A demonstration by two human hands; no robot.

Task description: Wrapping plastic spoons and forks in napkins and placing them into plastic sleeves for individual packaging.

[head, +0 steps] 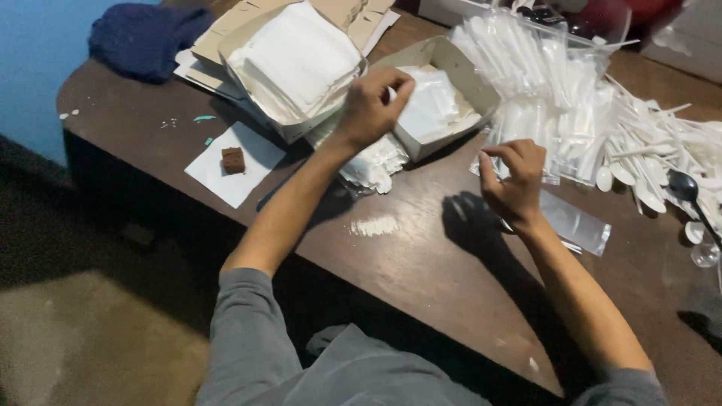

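Cardboard box (451, 64) of small white packets sits at upper centre — a larger box of white napkins (297, 60) to its left, clear bagged cutlery (541, 83) to its right. Left hand (372, 105) pinches a packet at the box's near edge. Right hand (515, 177), lower right, curls fingertips onto a clear sleeve (575, 222).

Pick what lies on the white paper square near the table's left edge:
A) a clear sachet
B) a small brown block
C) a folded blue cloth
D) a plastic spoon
B: a small brown block sits alone on the white paper square, while the plastic spoons are piled at the far right and the blue cloth lies at the table's back left corner.
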